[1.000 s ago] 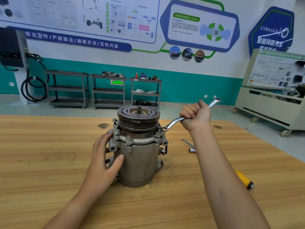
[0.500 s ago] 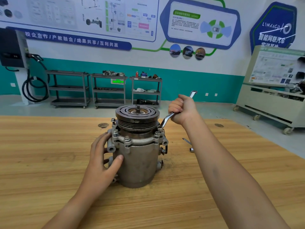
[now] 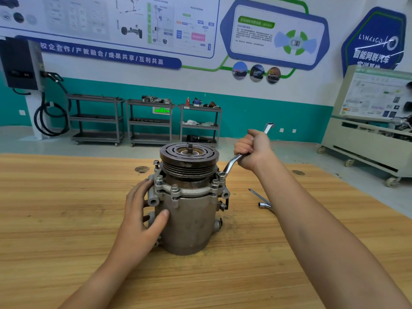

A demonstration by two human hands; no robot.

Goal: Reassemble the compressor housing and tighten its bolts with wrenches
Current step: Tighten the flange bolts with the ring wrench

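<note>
A grey metal compressor (image 3: 189,221) stands upright on the wooden table (image 3: 55,208), with a grooved pulley on top and several bolts around its flange. My left hand (image 3: 142,217) presses against its left side, fingers spread and thumb on the front wall. My right hand (image 3: 253,150) grips the shaft of a silver offset ring wrench (image 3: 231,162). The wrench's lower ring sits on a bolt (image 3: 221,175) at the flange's right rim; its other end sticks up past my fist.
A second wrench or socket tool (image 3: 262,200) lies on the table right of the compressor, partly hidden by my right forearm. Beyond the table's far edge are metal shelf carts (image 3: 151,121), a wall charger at left and a training bench at right.
My right hand has swung the wrench handle from pointing right toward the far side, closer to the pulley, turning about the bolt. The left hand has stayed on the housing.
</note>
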